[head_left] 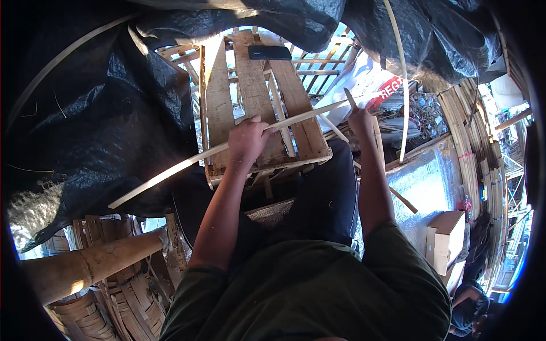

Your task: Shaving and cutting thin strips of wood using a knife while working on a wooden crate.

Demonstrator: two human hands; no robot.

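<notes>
A long, pale bamboo strip (307,116) lies slantwise across a slatted wooden crate (251,85) in front of me. My left hand (248,139) is closed round the strip near its middle, over the crate's slats. At the strip's far right end, my right hand (361,121) grips a knife (350,98) whose blade points up and away from me. The blade is next to the strip; I cannot tell whether it touches. The knife's handle is mostly hidden in the fist. A dark phone (269,53) rests on the crate's far end.
Black plastic sheeting (142,96) hangs at left and overhead. A thick bamboo pole (102,264) and woven baskets (85,318) are at lower left. Right of me are silver foil sheeting (424,179), a cardboard box (445,241) and long bamboo strips (463,136). Another person (471,307) is at lower right.
</notes>
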